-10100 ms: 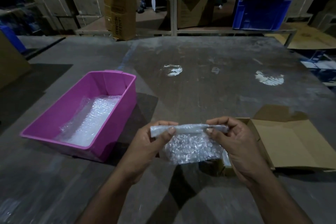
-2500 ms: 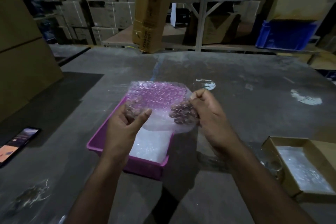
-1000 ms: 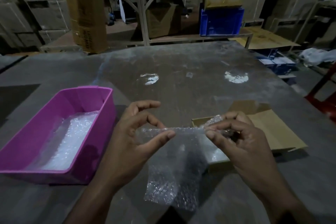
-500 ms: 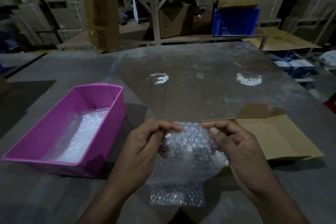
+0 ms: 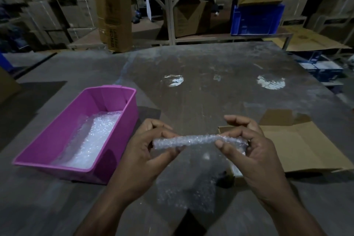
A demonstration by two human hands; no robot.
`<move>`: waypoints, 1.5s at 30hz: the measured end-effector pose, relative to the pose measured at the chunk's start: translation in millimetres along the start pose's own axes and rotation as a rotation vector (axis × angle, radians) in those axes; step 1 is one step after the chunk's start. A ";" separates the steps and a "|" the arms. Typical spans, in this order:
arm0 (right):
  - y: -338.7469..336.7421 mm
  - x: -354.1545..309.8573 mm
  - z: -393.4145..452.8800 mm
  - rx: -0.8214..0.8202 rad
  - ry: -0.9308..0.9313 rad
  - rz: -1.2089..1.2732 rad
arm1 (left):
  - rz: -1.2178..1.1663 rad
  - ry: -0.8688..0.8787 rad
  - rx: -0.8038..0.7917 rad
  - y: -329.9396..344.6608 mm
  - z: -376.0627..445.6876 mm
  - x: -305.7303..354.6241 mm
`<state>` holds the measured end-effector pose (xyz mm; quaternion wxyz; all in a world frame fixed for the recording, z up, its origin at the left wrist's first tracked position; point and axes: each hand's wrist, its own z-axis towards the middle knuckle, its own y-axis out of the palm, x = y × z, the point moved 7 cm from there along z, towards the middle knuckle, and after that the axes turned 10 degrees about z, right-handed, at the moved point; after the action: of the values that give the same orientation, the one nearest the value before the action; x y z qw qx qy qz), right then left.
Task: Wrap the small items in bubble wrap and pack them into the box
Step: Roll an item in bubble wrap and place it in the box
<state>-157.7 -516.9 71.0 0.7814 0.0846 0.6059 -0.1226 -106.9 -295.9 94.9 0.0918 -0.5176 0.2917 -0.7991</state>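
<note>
On the wide grey scuffed table [image 5: 210, 92] sit a magenta plastic tub [image 5: 107, 101] lined with bubble wrap and an open brown cardboard box [image 5: 306, 145]. My left hand [image 5: 141, 151] and right hand [image 5: 254, 151] pinch the ends of a clear bubble-wrap roll [image 5: 197, 139], held above the table. I should keep rolling tightly and evenly.

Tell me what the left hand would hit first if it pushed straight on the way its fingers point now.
The left hand points rightward along the rolled clear bubble wrap it pinches. Going straight on, it would probably meet the right hand gripping the roll's other end, before the open brown cardboard box beyond; depth is uncertain.
</note>
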 end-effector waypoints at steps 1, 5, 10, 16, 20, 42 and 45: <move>0.0 0.3 0.6 -0.002 0.013 0.019 | -0.037 -0.020 -0.005 0.3 0.1 -3.7; 7.1 -2.0 0.9 -0.020 0.056 0.194 | -0.232 -0.058 -0.015 4.2 0.8 -7.1; 13.5 4.4 4.1 -0.036 0.073 0.254 | -0.300 -0.117 0.077 6.3 3.7 -10.5; 18.3 -4.7 7.5 -0.182 -0.033 0.101 | -0.288 -0.092 0.121 7.4 7.3 -10.4; 12.8 -5.8 11.1 -0.126 -0.079 -0.013 | -0.403 -0.158 0.014 15.5 9.0 -16.7; 12.6 3.2 9.9 -0.056 -0.025 0.131 | -0.295 -0.145 0.105 9.9 9.5 -16.8; 11.4 -4.9 11.9 -0.094 -0.082 0.060 | -0.370 -0.124 0.120 11.9 10.8 -17.5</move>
<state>-144.5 -508.9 78.5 0.8120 0.0608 0.5758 -0.0740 -91.4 -301.7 77.9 -0.0082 -0.6044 0.1374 -0.7847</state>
